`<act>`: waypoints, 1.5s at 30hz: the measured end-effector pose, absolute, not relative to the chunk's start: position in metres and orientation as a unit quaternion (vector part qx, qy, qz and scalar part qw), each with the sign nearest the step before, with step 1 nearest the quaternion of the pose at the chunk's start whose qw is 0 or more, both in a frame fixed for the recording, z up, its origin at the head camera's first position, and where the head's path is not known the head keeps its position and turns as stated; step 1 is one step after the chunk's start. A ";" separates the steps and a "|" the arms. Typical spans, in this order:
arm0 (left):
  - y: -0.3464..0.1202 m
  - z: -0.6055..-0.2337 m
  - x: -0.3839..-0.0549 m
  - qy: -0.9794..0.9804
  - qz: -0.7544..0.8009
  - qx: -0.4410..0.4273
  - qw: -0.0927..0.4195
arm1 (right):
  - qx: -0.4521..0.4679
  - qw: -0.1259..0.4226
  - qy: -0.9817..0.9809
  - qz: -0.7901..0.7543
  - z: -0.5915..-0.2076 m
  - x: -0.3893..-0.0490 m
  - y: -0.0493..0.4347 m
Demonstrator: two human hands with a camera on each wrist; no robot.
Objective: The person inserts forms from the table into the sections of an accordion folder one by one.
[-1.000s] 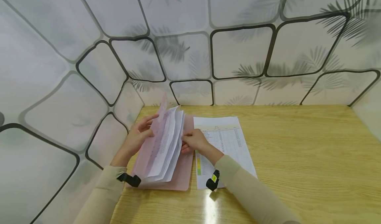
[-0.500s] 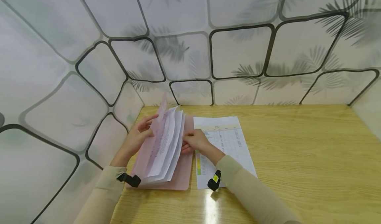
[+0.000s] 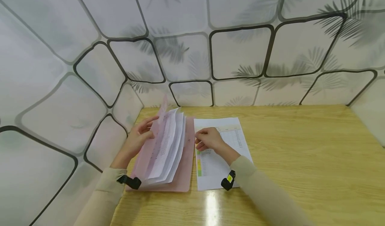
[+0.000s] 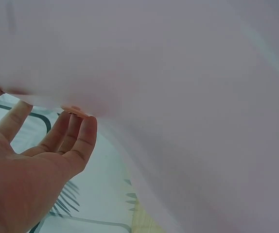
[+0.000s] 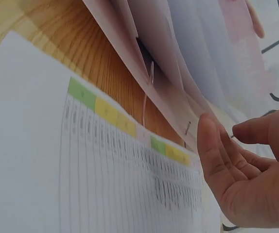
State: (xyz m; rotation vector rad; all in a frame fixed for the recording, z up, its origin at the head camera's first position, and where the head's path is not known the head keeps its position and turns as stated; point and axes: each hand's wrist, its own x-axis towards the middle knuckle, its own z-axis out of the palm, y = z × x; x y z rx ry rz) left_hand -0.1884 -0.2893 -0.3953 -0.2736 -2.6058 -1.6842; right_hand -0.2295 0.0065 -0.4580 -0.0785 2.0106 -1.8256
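My left hand (image 3: 139,137) holds up the pink cover of an open folder (image 3: 180,182), thumb on the inner side. In the left wrist view the fingertips (image 4: 88,126) meet the cover's edge at a small orange disc (image 4: 74,111). Printed white sheets (image 3: 165,146) fan out inside the raised cover. My right hand (image 3: 210,139) hovers over a printed table sheet (image 3: 222,166), just right of the folder. Its fingers are loosely bent, and the right wrist view shows a gap between thumb and forefinger. Thin strands (image 5: 152,73) show along the folder's edge there.
The sheet lies flat beside the folder, with green and yellow cells along its left side. Both are on a wooden table (image 3: 300,159). Patterned walls (image 3: 240,52) rise behind the table and on its left.
My right hand has drawn back to the right, away from the folder's sheets and over the loose sheet. My left hand stays on the raised cover. The head view has shifted slightly.
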 end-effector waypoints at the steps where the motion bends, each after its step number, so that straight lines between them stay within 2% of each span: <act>1: -0.289 -0.395 -0.188 -0.836 -0.541 -0.087 0.013 | -0.030 0.203 0.733 -0.648 -0.458 -0.230 0.011; 11: -0.292 -0.397 -0.188 -0.845 -0.528 -0.085 0.003 | -0.044 0.089 0.865 -0.492 -0.460 -0.239 0.062; 15: -0.292 -0.398 -0.188 -0.850 -0.520 -0.083 0.004 | -0.039 0.062 0.893 -0.444 -0.460 -0.240 0.080; 23: -0.292 -0.399 -0.187 -0.851 -0.519 -0.080 0.011 | -0.038 0.053 0.929 -0.363 -0.463 -0.241 0.105; 32: -0.291 -0.397 -0.186 -0.850 -0.519 -0.084 0.020 | 0.018 0.070 0.968 -0.241 -0.468 -0.238 0.117; 45: -0.289 -0.396 -0.186 -0.847 -0.524 -0.087 0.017 | 0.041 0.081 0.971 -0.219 -0.477 -0.238 0.126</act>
